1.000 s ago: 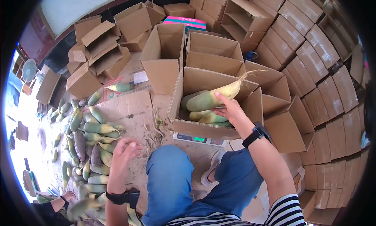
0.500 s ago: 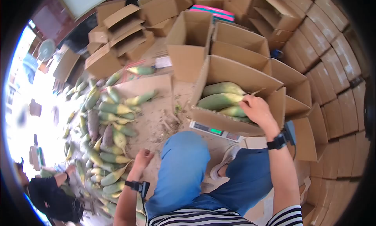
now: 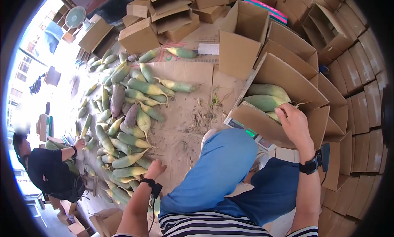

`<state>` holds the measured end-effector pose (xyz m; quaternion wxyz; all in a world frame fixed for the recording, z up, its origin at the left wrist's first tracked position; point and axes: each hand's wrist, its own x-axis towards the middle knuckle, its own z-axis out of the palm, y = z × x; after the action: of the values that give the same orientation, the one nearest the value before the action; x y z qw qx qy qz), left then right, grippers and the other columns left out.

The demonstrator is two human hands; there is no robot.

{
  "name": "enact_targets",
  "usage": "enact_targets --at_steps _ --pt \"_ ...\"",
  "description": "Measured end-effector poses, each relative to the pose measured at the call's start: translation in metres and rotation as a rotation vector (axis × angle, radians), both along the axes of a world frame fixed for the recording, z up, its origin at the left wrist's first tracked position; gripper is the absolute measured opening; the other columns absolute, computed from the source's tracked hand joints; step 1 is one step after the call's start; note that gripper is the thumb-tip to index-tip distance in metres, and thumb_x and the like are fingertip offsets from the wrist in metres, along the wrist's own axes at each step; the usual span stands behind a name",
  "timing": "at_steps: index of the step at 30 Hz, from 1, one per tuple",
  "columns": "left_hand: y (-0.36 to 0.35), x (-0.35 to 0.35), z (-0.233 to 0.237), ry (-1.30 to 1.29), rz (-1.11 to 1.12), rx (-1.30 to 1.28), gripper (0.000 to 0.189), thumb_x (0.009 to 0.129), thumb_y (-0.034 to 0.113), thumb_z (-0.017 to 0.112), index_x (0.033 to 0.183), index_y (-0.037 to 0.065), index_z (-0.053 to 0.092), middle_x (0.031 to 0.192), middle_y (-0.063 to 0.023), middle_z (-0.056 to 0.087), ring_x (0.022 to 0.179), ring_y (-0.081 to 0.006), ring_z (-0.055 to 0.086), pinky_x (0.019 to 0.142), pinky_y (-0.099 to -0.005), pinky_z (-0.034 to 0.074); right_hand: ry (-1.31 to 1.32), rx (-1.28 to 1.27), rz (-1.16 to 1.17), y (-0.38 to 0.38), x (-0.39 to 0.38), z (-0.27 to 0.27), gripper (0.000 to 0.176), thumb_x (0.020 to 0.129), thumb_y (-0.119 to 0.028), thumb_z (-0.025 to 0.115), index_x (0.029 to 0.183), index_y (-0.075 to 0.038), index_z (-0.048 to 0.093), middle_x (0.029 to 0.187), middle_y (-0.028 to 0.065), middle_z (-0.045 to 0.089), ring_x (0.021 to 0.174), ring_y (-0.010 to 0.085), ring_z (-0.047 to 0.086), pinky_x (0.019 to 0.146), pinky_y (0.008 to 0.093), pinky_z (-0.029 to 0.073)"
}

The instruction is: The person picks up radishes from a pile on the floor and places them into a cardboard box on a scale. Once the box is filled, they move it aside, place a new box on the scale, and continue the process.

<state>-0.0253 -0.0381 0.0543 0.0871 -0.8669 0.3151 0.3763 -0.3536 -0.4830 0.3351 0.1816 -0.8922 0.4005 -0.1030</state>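
Note:
Green radishes [image 3: 262, 102] with pale yellow ends lie in an open cardboard box [image 3: 283, 79] on the right. My right hand [image 3: 293, 124] reaches over the box's near wall, its fingers bent against the end of the lowest visible radish [image 3: 274, 116]; the fingertips are partly hidden. Under the box is a scale [image 3: 236, 124] with a green display. My left hand [image 3: 156, 169] hangs beside my knee, fingers curled with nothing in them. Closest to it is the right edge of a large radish pile [image 3: 130, 160] on the floor.
Purple radishes [image 3: 117, 100] lie among the pile. Open cardboard boxes [image 3: 242, 36] stand behind and beside the scale. Stacked boxes [image 3: 361, 97] form a wall on the right. A co-worker in a dark shirt [image 3: 49, 169] sits left of the pile, one hand at the radishes.
The view has swung left, so the box and pile appear farther right. My right hand stays at the radishes in the box. My left hand is now nearer the pile's edge.

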Motion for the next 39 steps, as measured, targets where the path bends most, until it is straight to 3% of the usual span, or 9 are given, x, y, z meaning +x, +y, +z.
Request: enact_targets --at_steps 4,10,17,23,26,30,32,37,39 --pt "0.004 0.000 0.016 -0.118 0.223 -0.092 0.046 0.080 0.030 0.070 0.109 -0.002 0.053 0.116 -0.0234 0.057 0.104 -0.0412 0.059 0.088 -0.0469 0.051 -0.089 -0.038 0.034 0.008 0.014 0.003 0.024 0.097 -0.026 0.055 0.096 -0.003 0.063 0.087 0.0168 0.066 0.079 0.0345 0.064 0.071 0.0408 0.050" --pt "0.020 0.038 0.026 -0.535 0.074 -0.178 0.031 0.078 0.017 0.067 0.104 0.005 0.055 0.115 -0.0128 0.057 0.107 -0.0328 0.056 0.084 -0.0445 0.050 -0.110 -0.060 0.054 0.007 0.022 0.000 0.022 0.097 -0.023 0.056 0.099 -0.001 0.062 0.092 0.0173 0.065 0.079 0.0323 0.064 0.071 0.0392 0.050" --pt "0.037 0.070 -0.002 -0.385 -0.004 -0.106 0.028 0.080 0.010 0.057 0.107 0.007 0.055 0.121 -0.0094 0.057 0.111 -0.0310 0.055 0.088 -0.0471 0.047 -0.042 -0.030 0.055 0.006 0.030 -0.003 0.020 0.096 -0.019 0.056 0.100 0.000 0.062 0.094 0.0178 0.065 0.081 0.0337 0.063 0.073 0.0389 0.050" --pt "0.047 0.069 -0.031 -0.629 -0.190 -0.261 0.038 0.079 0.011 0.058 0.117 0.009 0.054 0.117 -0.0073 0.059 0.114 -0.0292 0.053 0.093 -0.0464 0.042 0.006 -0.044 0.070 0.004 0.033 -0.009 0.019 0.096 -0.018 0.056 0.100 0.000 0.061 0.095 0.0179 0.065 0.082 0.0355 0.063 0.074 0.0400 0.050" --pt "0.028 0.076 -0.019 -0.443 -0.117 -0.066 0.035 0.082 0.014 0.057 0.117 0.010 0.059 0.111 -0.0075 0.060 0.111 -0.0293 0.053 0.090 -0.0452 0.043 0.009 -0.040 0.071 0.002 0.036 -0.010 0.018 0.096 -0.017 0.056 0.101 0.000 0.061 0.095 0.0182 0.065 0.084 0.0352 0.063 0.075 0.0391 0.049" --pt "0.036 0.057 -0.032 -0.451 -0.110 0.072 0.020 0.086 0.018 0.055 0.094 0.011 0.071 0.104 -0.0089 0.063 0.107 -0.0292 0.054 0.090 -0.0439 0.042 0.028 -0.047 0.075 0.005 0.036 -0.009 0.018 0.096 -0.015 0.055 0.102 0.001 0.061 0.096 0.0185 0.065 0.086 0.0345 0.063 0.076 0.0379 0.049" --pt "0.045 0.053 -0.036 -0.486 -0.166 -0.011 0.020 0.087 0.020 0.054 0.094 0.011 0.071 0.101 -0.0083 0.064 0.109 -0.0289 0.053 0.089 -0.0447 0.042 0.020 -0.045 0.076 0.005 0.035 -0.010 0.018 0.096 -0.015 0.055 0.102 0.001 0.061 0.096 0.0186 0.065 0.086 0.0349 0.063 0.076 0.0382 0.049" --pt "0.057 0.058 -0.007 -0.386 -0.265 -0.096 0.019 0.089 0.025 0.055 0.090 0.010 0.066 0.092 -0.0074 0.065 0.090 -0.0288 0.060 0.087 -0.0481 0.041 -0.006 -0.035 0.080 0.004 0.037 -0.009 0.018 0.096 -0.015 0.055 0.102 0.001 0.061 0.096 0.0188 0.064 0.086 0.0362 0.062 0.076 0.0391 0.049" --pt "0.045 0.064 0.014 -0.374 -0.181 -0.365 0.016 0.093 0.021 0.056 0.096 0.006 0.062 0.081 -0.0108 0.066 0.081 -0.0257 0.062 0.086 -0.0405 0.044 0.003 -0.059 0.100 0.002 0.034 -0.010 0.017 0.096 -0.015 0.055 0.101 0.001 0.061 0.095 0.0186 0.064 0.086 0.0366 0.062 0.076 0.0396 0.049"
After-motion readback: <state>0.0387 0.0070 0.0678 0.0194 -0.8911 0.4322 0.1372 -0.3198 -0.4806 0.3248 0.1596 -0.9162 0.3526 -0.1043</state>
